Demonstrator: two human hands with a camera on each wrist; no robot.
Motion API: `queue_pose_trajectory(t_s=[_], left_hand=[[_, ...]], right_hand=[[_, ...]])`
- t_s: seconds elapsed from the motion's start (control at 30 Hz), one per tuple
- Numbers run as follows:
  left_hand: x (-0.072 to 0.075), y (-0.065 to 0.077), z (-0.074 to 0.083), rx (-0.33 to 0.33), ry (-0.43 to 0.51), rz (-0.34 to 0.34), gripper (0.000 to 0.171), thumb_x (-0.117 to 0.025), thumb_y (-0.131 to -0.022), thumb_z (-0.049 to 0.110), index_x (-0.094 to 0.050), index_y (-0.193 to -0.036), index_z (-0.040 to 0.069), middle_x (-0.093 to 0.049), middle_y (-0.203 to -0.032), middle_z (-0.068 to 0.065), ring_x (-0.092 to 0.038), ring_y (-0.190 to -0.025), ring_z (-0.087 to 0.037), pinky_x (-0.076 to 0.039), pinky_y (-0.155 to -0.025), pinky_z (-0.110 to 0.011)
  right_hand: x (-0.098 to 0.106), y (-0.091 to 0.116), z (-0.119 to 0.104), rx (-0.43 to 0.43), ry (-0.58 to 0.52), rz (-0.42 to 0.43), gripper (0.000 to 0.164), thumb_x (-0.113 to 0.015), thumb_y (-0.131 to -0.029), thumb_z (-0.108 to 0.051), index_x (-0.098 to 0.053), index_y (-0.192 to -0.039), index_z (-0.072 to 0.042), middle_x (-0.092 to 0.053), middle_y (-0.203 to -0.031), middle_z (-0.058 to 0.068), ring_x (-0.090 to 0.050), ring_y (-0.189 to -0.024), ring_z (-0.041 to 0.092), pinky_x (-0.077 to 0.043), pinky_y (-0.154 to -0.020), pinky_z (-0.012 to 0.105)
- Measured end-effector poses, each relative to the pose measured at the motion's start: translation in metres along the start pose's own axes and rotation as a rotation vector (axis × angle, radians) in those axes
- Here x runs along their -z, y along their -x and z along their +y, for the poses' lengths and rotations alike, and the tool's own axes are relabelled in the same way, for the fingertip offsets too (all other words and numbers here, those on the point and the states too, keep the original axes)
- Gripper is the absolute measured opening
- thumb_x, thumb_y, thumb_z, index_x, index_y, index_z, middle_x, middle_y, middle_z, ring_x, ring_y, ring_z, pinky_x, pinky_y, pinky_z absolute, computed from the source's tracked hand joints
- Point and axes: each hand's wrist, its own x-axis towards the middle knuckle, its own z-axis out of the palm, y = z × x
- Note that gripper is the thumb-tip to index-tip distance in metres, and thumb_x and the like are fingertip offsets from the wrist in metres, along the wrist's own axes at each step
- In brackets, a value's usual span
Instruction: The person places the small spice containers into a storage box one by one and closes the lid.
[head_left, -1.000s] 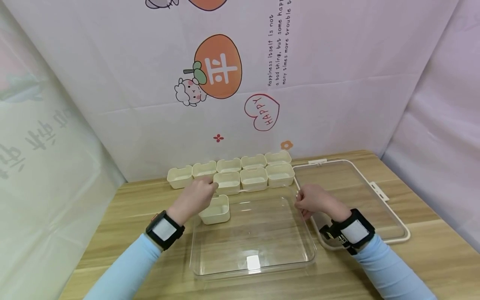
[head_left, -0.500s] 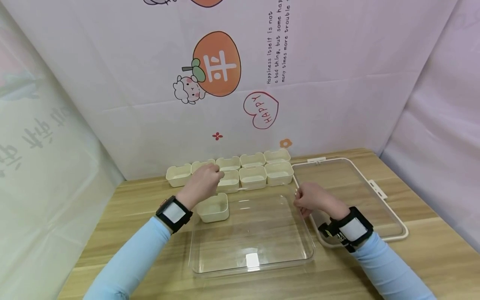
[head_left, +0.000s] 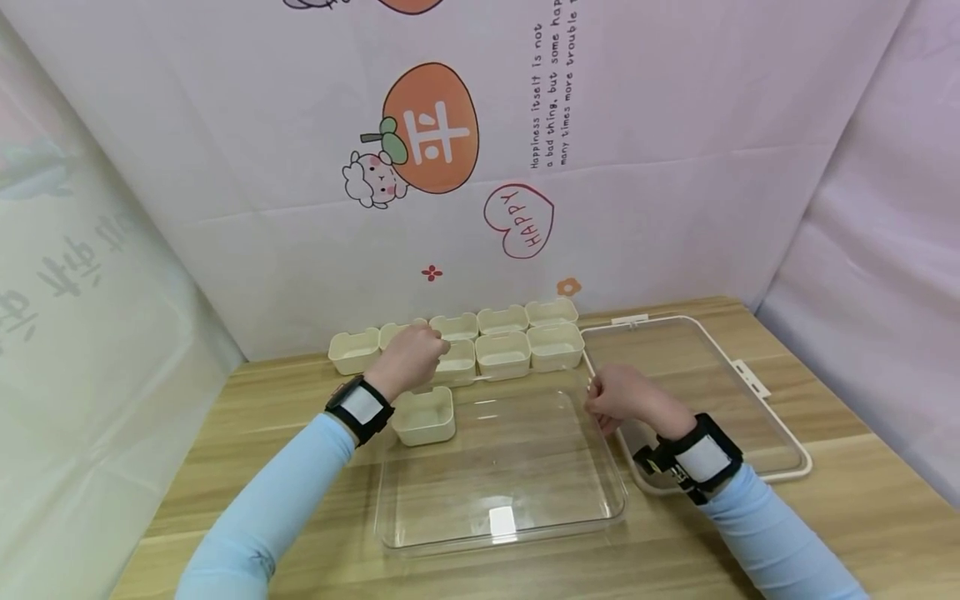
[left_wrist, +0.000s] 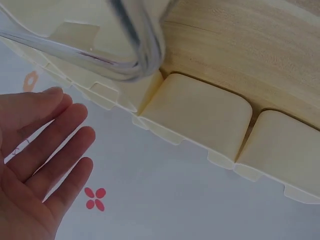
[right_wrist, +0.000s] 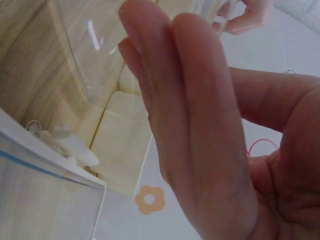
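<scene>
Our left hand (head_left: 411,354) is hanging loose over cream cups (head_left: 502,355) | our right hand (head_left: 622,393) is sitting at the clear tray (head_left: 502,475), we can't tell if pinching | one cup (head_left: 423,418) is sitting in the tray's far left corner

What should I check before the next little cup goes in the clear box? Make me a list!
1. Lid off: ok, it lies to the right.
2. Box has room: ok, it's bare beside the cup inside.
3. That cup is upright: ok, it stands at the back left.
4. Left hand holding another cup: not ok, it's empty, near the other cups.
5. Right hand gripping: cannot tell; it's at the right wall.
</scene>
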Motion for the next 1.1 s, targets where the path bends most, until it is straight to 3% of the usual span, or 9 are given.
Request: queue_pose_trajectory(t_s=[0.13, 0.37, 0.6, 0.67, 0.77, 0.9, 1.1], left_hand=[[-0.004, -0.0021, -0.0019, 0.033, 0.047, -0.101, 0.009, -0.065, -0.08, -0.001, -0.07, -0.083, 0.006, -0.065, -0.074, -0.006, -0.063, -0.069, -0.022, -0.052, -0.063, -0.033], [-0.0045, -0.0003, -0.0014, 0.073, 0.112, -0.241, 0.023, -0.056, -0.082, -0.011, -0.071, -0.092, 0.004, -0.071, -0.089, -0.01, -0.066, -0.075, -0.021, -0.055, -0.065, -0.03], [-0.0004, 0.0012, 0.0002, 0.102, 0.183, -0.293, 0.03, -0.052, -0.079, -0.016, -0.071, -0.09, 0.004, -0.068, -0.083, -0.006, -0.053, -0.065, -0.011, -0.046, -0.058, -0.025], [0.0008, 0.0014, 0.0003, 0.092, 0.187, -0.284, 0.029, -0.053, -0.078, -0.017, -0.069, -0.084, 0.005, -0.063, -0.074, -0.002, -0.046, -0.062, -0.008, -0.04, -0.055, -0.021], [0.0031, 0.0005, 0.001, 0.073, 0.19, -0.283, 0.029, -0.052, -0.075, -0.018, -0.049, -0.064, 0.009, -0.034, -0.06, 0.004, -0.028, -0.057, -0.009, -0.022, -0.052, -0.022], [0.0026, -0.0014, 0.0017, 0.056, 0.172, -0.287, 0.046, -0.049, -0.073, -0.018, -0.022, -0.064, 0.017, -0.013, -0.062, 0.005, -0.016, -0.056, -0.009, -0.013, -0.052, -0.023], [-0.0001, -0.0041, 0.0018, 0.066, 0.187, -0.294, 0.046, -0.043, -0.078, -0.017, -0.017, -0.063, 0.018, -0.011, -0.062, 0.004, -0.012, -0.057, -0.01, -0.012, -0.053, -0.025]], right_hand=[[-0.0001, -0.0002, -0.0006, -0.007, -0.007, 0.006, 0.01, -0.057, -0.086, -0.003, -0.06, -0.079, 0.004, -0.065, -0.07, 0.013, -0.066, -0.056, 0.018, -0.056, -0.055, 0.03], [-0.0024, -0.0017, -0.0003, -0.016, -0.022, 0.012, 0.01, -0.058, -0.085, -0.002, -0.059, -0.076, 0.002, -0.065, -0.07, 0.013, -0.066, -0.055, 0.017, -0.056, -0.055, 0.03], [-0.003, -0.0024, 0.0005, -0.018, -0.023, 0.014, 0.009, -0.058, -0.085, -0.002, -0.059, -0.076, 0.002, -0.064, -0.069, 0.012, -0.066, -0.055, 0.017, -0.056, -0.055, 0.03], [-0.0028, -0.0024, 0.0008, -0.023, -0.028, 0.017, 0.009, -0.058, -0.085, -0.001, -0.059, -0.077, 0.003, -0.065, -0.068, 0.012, -0.066, -0.055, 0.017, -0.056, -0.055, 0.03], [-0.0023, -0.0022, 0.0012, -0.021, -0.02, 0.022, 0.009, -0.058, -0.085, -0.002, -0.06, -0.077, 0.002, -0.065, -0.068, 0.012, -0.066, -0.054, 0.017, -0.056, -0.054, 0.03], [-0.002, -0.0016, 0.001, -0.022, -0.018, 0.021, 0.01, -0.058, -0.085, -0.002, -0.06, -0.076, 0.002, -0.065, -0.068, 0.011, -0.066, -0.055, 0.017, -0.056, -0.054, 0.029], [-0.0019, -0.0003, -0.0005, -0.03, -0.023, 0.019, 0.01, -0.059, -0.085, -0.001, -0.06, -0.076, 0.002, -0.065, -0.069, 0.012, -0.066, -0.055, 0.017, -0.056, -0.055, 0.029]])
